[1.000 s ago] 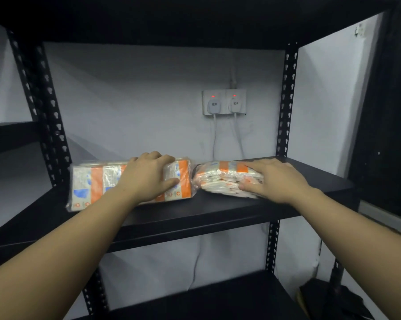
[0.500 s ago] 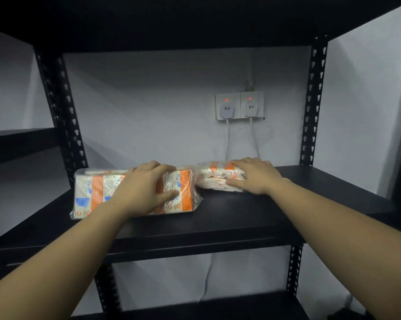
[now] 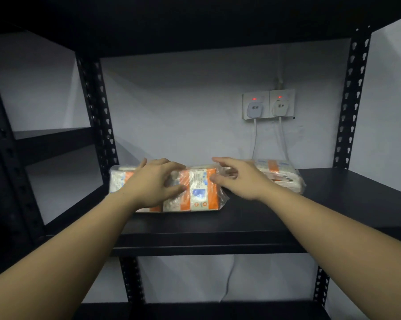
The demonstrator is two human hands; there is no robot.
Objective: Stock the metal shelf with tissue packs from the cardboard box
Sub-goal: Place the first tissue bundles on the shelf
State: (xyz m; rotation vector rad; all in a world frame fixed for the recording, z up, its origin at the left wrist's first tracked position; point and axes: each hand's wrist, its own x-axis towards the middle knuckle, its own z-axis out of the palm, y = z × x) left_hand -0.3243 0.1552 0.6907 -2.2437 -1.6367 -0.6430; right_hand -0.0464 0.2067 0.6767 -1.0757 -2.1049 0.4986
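Observation:
Two plastic-wrapped tissue packs with orange bands lie on the black metal shelf (image 3: pixel 252 220). My left hand (image 3: pixel 153 183) holds the left tissue pack (image 3: pixel 195 192), fingers over its top edge and thumb on its front face. Beside that pack's right end is my right hand (image 3: pixel 238 179), fingers spread and holding nothing. The right tissue pack (image 3: pixel 280 174) lies flat behind my right wrist, near the back wall, with no hand on it. The cardboard box is out of view.
Perforated black uprights stand at the shelf's left (image 3: pixel 98 116) and right (image 3: pixel 351 100). A double wall socket (image 3: pixel 267 105) with two plugs and hanging white cables sits behind the right pack. Another shelf board hangs overhead and one lies below. A second rack is at far left.
My right hand has let go of the right pack and moved left toward the left pack's end. My left hand stays on the left pack. The view has shifted left and closer.

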